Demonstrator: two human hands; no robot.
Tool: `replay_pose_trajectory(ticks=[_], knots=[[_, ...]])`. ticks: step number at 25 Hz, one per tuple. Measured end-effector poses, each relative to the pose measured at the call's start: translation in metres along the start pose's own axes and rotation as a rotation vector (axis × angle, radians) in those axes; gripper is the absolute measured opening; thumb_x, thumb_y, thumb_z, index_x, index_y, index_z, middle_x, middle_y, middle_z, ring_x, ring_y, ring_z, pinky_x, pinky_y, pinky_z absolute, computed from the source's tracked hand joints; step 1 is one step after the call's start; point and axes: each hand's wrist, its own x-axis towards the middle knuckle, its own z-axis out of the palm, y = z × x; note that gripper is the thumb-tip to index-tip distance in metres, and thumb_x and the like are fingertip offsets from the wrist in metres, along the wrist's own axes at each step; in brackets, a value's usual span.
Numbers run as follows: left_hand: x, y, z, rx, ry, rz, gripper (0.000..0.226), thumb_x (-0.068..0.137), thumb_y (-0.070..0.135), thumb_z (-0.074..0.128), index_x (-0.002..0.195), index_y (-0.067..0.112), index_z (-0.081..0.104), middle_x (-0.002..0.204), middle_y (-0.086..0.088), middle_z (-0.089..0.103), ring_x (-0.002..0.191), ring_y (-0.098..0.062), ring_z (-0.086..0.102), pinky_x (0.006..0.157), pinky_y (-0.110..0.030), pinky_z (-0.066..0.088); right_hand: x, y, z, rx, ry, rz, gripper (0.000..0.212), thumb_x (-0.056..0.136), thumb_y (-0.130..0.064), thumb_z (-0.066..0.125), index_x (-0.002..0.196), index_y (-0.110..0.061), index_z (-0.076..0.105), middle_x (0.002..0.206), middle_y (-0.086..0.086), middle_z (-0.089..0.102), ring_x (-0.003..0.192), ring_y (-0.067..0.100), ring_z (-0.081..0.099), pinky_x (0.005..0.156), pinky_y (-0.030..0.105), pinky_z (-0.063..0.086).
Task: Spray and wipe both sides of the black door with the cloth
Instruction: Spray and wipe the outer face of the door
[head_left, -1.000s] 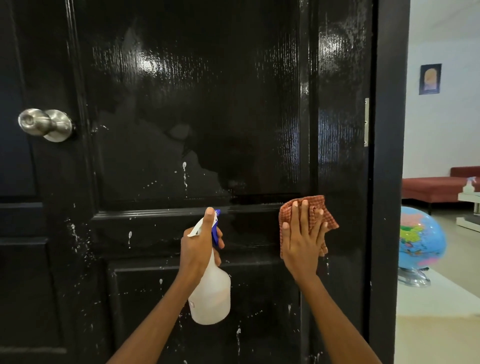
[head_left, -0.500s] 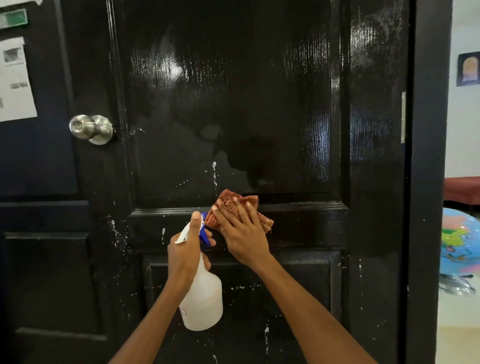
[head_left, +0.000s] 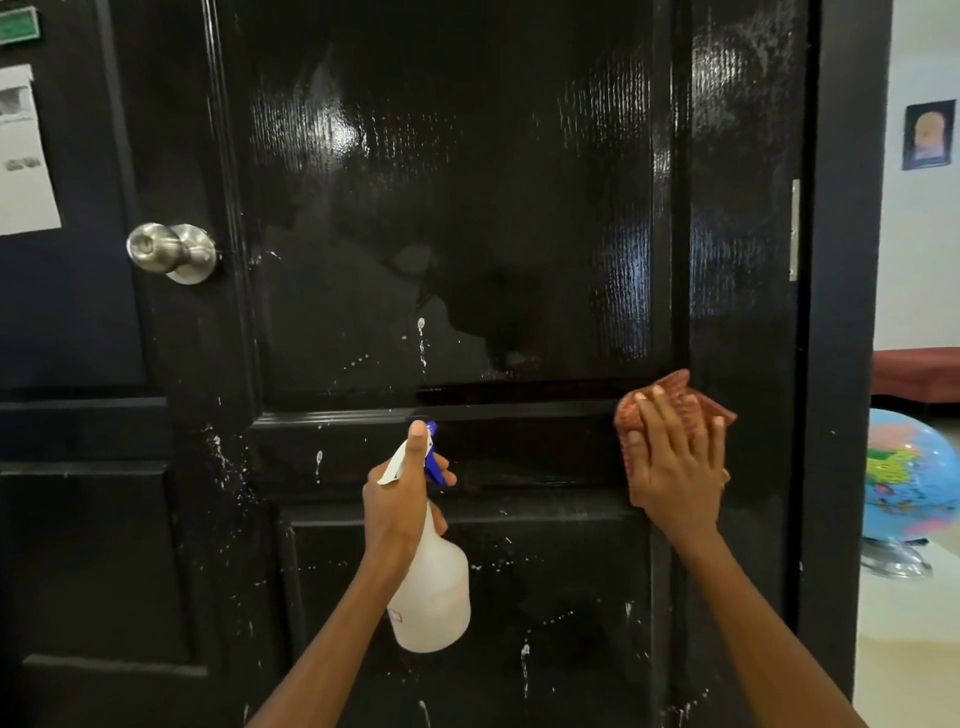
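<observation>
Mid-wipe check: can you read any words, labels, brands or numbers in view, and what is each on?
No text can be read.
Paper sheet on the wall left of the door: printed lines, too blurred.
Green sign above it: lettering too small.
Spray bottle: a small red mark, unreadable.
Globe: map labels too small.
Framed picture: no text visible.

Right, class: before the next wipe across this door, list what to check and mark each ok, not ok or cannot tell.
1. Cloth flat under right hand, against the door: ok.
2. Spray bottle held firmly in left hand: ok.
3. Liquid left in bottle: cannot tell.
4. Lower panel free of white drips: not ok.
5. Area by the knob free of splashes: not ok.
6. Other side of door cleaned: cannot tell.
</observation>
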Motion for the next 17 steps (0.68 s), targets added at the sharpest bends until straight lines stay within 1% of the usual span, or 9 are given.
replay_pose_trajectory(ticks=[3, 5, 6, 7, 8, 11, 14, 15, 17], knots=[[-0.003, 0.001, 0.015, -0.007, -0.035, -0.012, 0.062, 0.090, 0.063, 0.040, 0.089, 0.007, 0.067, 0.080, -0.010, 0.073, 0.046, -0.026, 0.058, 0.045, -0.029, 0.050, -0.004, 0.005, 0.000, 0.053, -0.028, 0.129, 0.054, 0.107, -0.043, 0.035, 0.157, -0.021, 0.038, 0.165, 0.000, 0.031, 0.155, 0.036, 0.016, 0.124, 0.061, 0.011], [-0.005, 0.001, 0.017, -0.006, -0.042, -0.019, 0.062, 0.090, 0.063, 0.040, 0.090, 0.008, 0.067, 0.080, -0.009, 0.073, 0.045, -0.024, 0.057, 0.045, -0.028, 0.050, -0.005, -0.021, 0.010, 0.146, -0.029, 0.232, 0.055, 0.108, -0.042, 0.033, 0.158, -0.019, 0.034, 0.168, 0.002, 0.025, 0.156, 0.040, 0.008, 0.124, 0.063, 0.009], [-0.006, 0.002, 0.015, -0.004, -0.040, -0.020, 0.062, 0.089, 0.064, 0.040, 0.090, 0.008, 0.067, 0.080, -0.009, 0.073, 0.045, -0.024, 0.057, 0.045, -0.028, 0.050, -0.006, -0.039, 0.016, 0.177, -0.035, 0.245, 0.055, 0.108, -0.041, 0.034, 0.159, -0.019, 0.033, 0.168, 0.003, 0.024, 0.156, 0.041, 0.006, 0.123, 0.064, 0.009], [-0.006, 0.002, 0.012, 0.000, -0.034, -0.018, 0.063, 0.089, 0.064, 0.040, 0.090, 0.007, 0.067, 0.080, -0.010, 0.073, 0.045, -0.024, 0.057, 0.045, -0.028, 0.050, -0.008, -0.058, 0.022, 0.191, -0.053, 0.205, 0.055, 0.107, -0.040, 0.036, 0.159, -0.020, 0.033, 0.168, 0.003, 0.024, 0.155, 0.042, 0.007, 0.124, 0.063, 0.010], [-0.006, 0.003, 0.007, 0.006, -0.024, -0.012, 0.063, 0.089, 0.064, 0.040, 0.090, 0.007, 0.068, 0.080, -0.010, 0.073, 0.046, -0.024, 0.058, 0.045, -0.028, 0.050, -0.011, -0.078, 0.027, 0.195, -0.077, 0.119, 0.056, 0.107, -0.038, 0.039, 0.159, -0.021, 0.032, 0.168, 0.002, 0.023, 0.156, 0.041, 0.007, 0.124, 0.062, 0.010], [-0.005, 0.007, -0.012, 0.022, 0.014, 0.010, 0.062, 0.093, 0.062, 0.040, 0.090, 0.007, 0.068, 0.079, -0.010, 0.073, 0.046, -0.026, 0.058, 0.045, -0.029, 0.051, -0.004, -0.139, 0.040, 0.182, -0.219, -0.233, 0.062, 0.104, -0.035, 0.048, 0.161, -0.028, 0.025, 0.170, -0.003, 0.015, 0.158, 0.032, 0.004, 0.126, 0.056, 0.006], [-0.002, 0.011, -0.029, 0.066, 0.055, 0.036, 0.062, 0.094, 0.062, 0.039, 0.089, 0.008, 0.068, 0.079, -0.009, 0.073, 0.045, -0.024, 0.059, 0.044, -0.027, 0.051, 0.020, -0.175, 0.043, 0.117, -0.332, -0.532, 0.066, 0.106, -0.038, 0.042, 0.163, -0.029, 0.012, 0.171, -0.003, 0.006, 0.158, 0.027, -0.007, 0.127, 0.049, -0.006], [0.000, 0.013, -0.033, 0.075, 0.071, 0.042, 0.062, 0.093, 0.063, 0.038, 0.089, 0.008, 0.068, 0.079, -0.008, 0.073, 0.045, -0.024, 0.060, 0.044, -0.027, 0.052, 0.027, -0.178, 0.043, 0.089, -0.343, -0.587, 0.065, 0.107, -0.041, 0.039, 0.164, -0.028, 0.008, 0.170, -0.003, 0.003, 0.158, 0.027, -0.009, 0.126, 0.047, -0.010], [0.005, 0.018, -0.039, 0.077, 0.102, 0.046, 0.062, 0.093, 0.063, 0.040, 0.090, 0.008, 0.068, 0.078, -0.009, 0.073, 0.045, -0.023, 0.060, 0.044, -0.028, 0.052, 0.037, -0.179, 0.045, 0.052, -0.317, -0.641, 0.066, 0.108, -0.044, 0.036, 0.164, -0.027, 0.005, 0.169, -0.002, 0.000, 0.157, 0.028, -0.008, 0.126, 0.046, -0.012]])
